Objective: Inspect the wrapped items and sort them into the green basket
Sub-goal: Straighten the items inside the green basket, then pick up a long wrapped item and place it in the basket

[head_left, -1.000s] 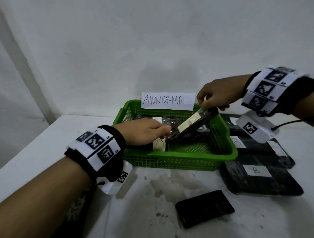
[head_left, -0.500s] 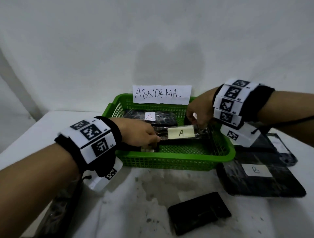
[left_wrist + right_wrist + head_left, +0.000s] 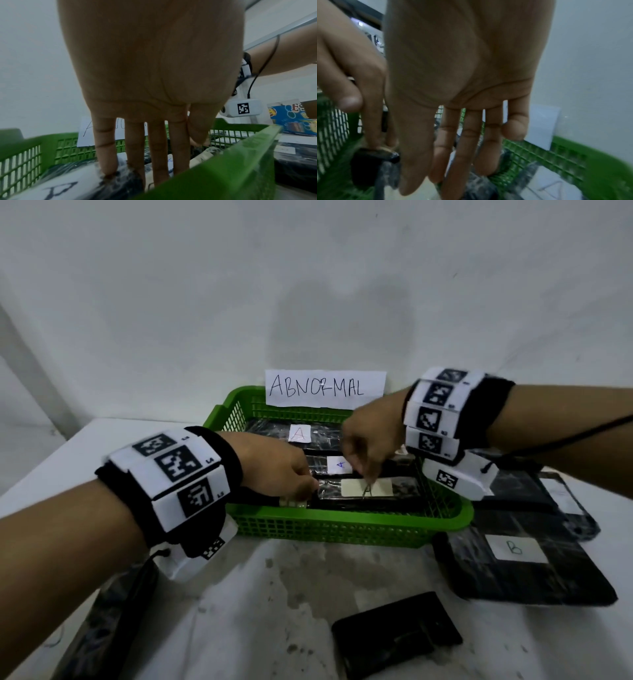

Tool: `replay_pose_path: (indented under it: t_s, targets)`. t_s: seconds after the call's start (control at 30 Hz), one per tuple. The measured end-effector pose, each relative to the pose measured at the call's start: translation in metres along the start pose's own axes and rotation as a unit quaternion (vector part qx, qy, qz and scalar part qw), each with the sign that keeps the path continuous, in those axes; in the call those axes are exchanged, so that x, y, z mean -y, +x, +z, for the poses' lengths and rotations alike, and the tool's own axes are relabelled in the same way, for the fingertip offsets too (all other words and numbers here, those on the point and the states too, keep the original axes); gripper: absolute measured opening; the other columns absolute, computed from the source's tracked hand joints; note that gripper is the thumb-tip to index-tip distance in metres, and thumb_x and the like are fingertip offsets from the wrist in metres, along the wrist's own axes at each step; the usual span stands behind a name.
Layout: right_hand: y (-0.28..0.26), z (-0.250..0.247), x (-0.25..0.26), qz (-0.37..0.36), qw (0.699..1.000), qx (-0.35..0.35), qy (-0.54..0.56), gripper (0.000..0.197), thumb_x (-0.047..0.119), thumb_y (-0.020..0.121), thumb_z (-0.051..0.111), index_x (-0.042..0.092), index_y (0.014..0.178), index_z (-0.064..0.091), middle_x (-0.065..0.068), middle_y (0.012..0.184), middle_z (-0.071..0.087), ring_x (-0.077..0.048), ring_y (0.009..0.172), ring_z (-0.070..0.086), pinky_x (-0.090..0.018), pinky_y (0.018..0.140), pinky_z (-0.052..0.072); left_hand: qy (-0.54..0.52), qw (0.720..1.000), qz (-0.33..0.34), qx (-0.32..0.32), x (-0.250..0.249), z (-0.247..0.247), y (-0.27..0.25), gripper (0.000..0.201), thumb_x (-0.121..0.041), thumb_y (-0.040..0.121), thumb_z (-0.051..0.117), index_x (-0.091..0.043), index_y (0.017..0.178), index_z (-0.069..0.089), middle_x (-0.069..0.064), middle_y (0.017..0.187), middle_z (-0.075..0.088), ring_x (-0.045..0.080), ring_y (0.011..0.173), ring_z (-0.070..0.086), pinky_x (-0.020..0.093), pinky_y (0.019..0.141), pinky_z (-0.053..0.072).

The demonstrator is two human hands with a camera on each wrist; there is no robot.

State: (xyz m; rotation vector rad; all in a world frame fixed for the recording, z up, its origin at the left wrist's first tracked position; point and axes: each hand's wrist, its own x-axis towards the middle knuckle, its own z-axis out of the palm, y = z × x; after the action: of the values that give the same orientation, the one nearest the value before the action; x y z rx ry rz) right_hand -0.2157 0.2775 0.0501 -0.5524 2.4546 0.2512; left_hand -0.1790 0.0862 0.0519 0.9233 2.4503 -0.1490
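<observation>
Head view first, from nearest me outward: a bare black slab (image 3: 397, 637) lies on the counter (image 3: 239, 611) well short of both my hands, and a wrapped item marked B (image 3: 520, 566) sits out beyond my right wrist, outside the green basket (image 3: 342, 529). Both hands are inside the basket, on the front wrapped item (image 3: 370, 491), the one with the cream A label. Its long axis runs across me, left to right, parallel to the basket's near wall. My left hand (image 3: 277, 470) is at its left end; the left wrist view shows those fingers (image 3: 157, 155) straight, pointing down onto the wrap, gripping nothing. My right hand (image 3: 370, 443) comes over from behind the item, fingers (image 3: 467, 148) extended and relaxed, tips at the label; whether they quite touch I cannot tell. Just past my right fingertips lie two more A-labelled items (image 3: 322, 450), then the ABNORMAL sign (image 3: 325, 388). Judging by this, the item is set down, and withdrawing means lifting straight up. For the B item, my right hand is nearer.
</observation>
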Motion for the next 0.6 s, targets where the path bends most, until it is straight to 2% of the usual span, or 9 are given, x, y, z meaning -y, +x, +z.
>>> replay_pose_path:
  t_s: [0.07,0.13,0.2,0.27,0.33,0.43,0.5,0.53,0.6]
  targets:
    - [0.007,-0.007,0.015,-0.035,0.999,0.024,0.009,0.027,0.042,0.071,0.087,0.02,0.079,0.075,0.005,0.074,0.076,-0.014,0.071,0.07,-0.028,0.072,0.055,0.005,1.0,-0.01,-0.004,-0.003,-0.002,0.003,0.043,-0.05,0.104,0.034,-0.025,0.098,0.069,-0.008,0.096,0.068,0.011,0.088,0.062,0.033,0.089,0.048]
    - [0.02,-0.007,0.026,-0.053,0.997,0.047,-0.014,0.03,0.042,0.072,0.087,0.016,0.072,0.074,0.004,0.067,0.075,-0.009,0.059,0.064,-0.02,0.062,0.051,0.027,0.999,-0.022,-0.017,-0.005,-0.003,0.005,0.04,-0.045,0.105,0.035,-0.019,0.101,0.065,-0.007,0.095,0.06,0.012,0.086,0.055,0.028,0.083,0.04]
    - [0.032,-0.001,0.033,-0.07,0.993,0.069,-0.071,0.033,0.044,0.076,0.084,0.016,0.066,0.071,0.006,0.059,0.069,-0.003,0.048,0.056,-0.012,0.051,0.043,0.035,0.999,-0.02,-0.032,-0.004,-0.002,0.004,0.031,-0.041,0.106,0.035,-0.021,0.099,0.057,-0.003,0.097,0.052,0.016,0.089,0.049,0.027,0.082,0.036]
    - [0.038,0.006,0.034,-0.074,0.987,0.055,-0.13,0.032,0.045,0.079,0.081,0.017,0.067,0.071,0.01,0.053,0.059,-0.002,0.042,0.048,-0.016,0.044,0.037,0.018,0.999,-0.007,-0.036,0.002,0.002,0.003,0.033,-0.038,0.106,0.034,-0.018,0.103,0.06,-0.003,0.092,0.052,0.015,0.084,0.05,0.027,0.081,0.036]
    - [0.036,0.009,0.033,-0.058,0.986,0.008,-0.156,0.03,0.047,0.079,0.08,0.017,0.077,0.076,0.01,0.054,0.056,-0.005,0.047,0.048,-0.018,0.043,0.032,-0.002,0.999,0.009,-0.045,0.006,0.005,0.002,0.032,-0.038,0.106,0.035,-0.02,0.095,0.059,-0.008,0.08,0.051,0.007,0.071,0.049,0.026,0.078,0.036]
    - [0.031,0.008,0.032,-0.058,0.989,-0.006,-0.134,0.031,0.047,0.077,0.081,0.016,0.083,0.078,0.011,0.056,0.057,-0.006,0.049,0.05,-0.017,0.04,0.035,-0.006,0.998,0.022,-0.055,0.008,0.007,0.003,0.03,-0.039,0.106,0.036,-0.024,0.087,0.054,-0.014,0.074,0.047,-0.002,0.065,0.043,0.025,0.076,0.034]
    - [0.027,0.004,0.032,-0.054,0.993,-0.003,-0.107,0.03,0.045,0.076,0.083,0.016,0.081,0.078,0.012,0.057,0.061,-0.005,0.05,0.054,-0.014,0.044,0.04,-0.01,0.998,0.026,-0.054,0.007,0.006,0.001,0.031,-0.038,0.106,0.036,-0.023,0.094,0.061,-0.013,0.076,0.05,-0.001,0.067,0.046,0.025,0.078,0.036]
    - [0.024,0.0,0.031,-0.045,0.995,-0.02,-0.09,0.028,0.046,0.076,0.083,0.019,0.077,0.076,0.012,0.057,0.063,-0.005,0.052,0.057,-0.017,0.049,0.044,-0.016,0.998,0.028,-0.06,0.007,0.006,0.001,0.032,-0.037,0.106,0.037,-0.022,0.098,0.064,-0.011,0.078,0.053,0.002,0.069,0.049,0.025,0.078,0.038]
    - [0.014,-0.013,0.029,-0.022,0.993,-0.094,-0.07,0.03,0.048,0.077,0.08,0.022,0.066,0.069,0.01,0.054,0.065,-0.007,0.055,0.061,-0.023,0.058,0.049,-0.035,0.991,0.038,-0.12,0.008,0.007,-0.002,0.035,-0.035,0.105,0.039,-0.017,0.09,0.065,-0.006,0.077,0.058,0.01,0.071,0.056,0.03,0.075,0.044]
